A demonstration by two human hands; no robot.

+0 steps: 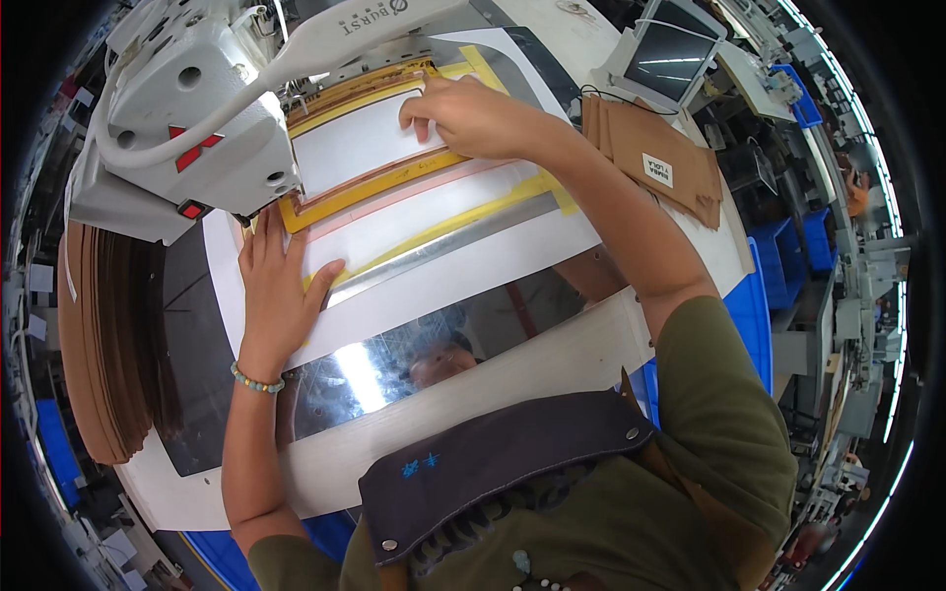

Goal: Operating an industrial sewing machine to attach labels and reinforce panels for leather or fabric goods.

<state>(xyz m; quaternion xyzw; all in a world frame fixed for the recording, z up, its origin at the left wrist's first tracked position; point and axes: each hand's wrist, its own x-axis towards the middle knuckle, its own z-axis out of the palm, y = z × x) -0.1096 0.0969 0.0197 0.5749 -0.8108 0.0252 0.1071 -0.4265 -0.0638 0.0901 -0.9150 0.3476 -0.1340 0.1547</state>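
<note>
My left hand [271, 286] lies flat with its fingers stretched out and thumb spread. Its fingertips reach the near left corner of a yellow-edged rectangular frame [384, 187], under the white sewing machine's [192, 118] head. My right hand [468, 116] is over the frame's right end, its fingers bent and drawn together. Whatever they may hold is hidden. Inside the frame shows a white panel [350, 148]. Beneath lies a large white sheet [394, 295] with yellow tape strips [434, 236] and a metallic strip along it.
A shiny dark plate [453, 364] covers the near tabletop. Brown panels [99, 345] are stacked at the left. More brown pieces [650, 148], one with a white label, lie at the right below a screen [675, 54]. Blue bins [783, 261] stand beyond the table.
</note>
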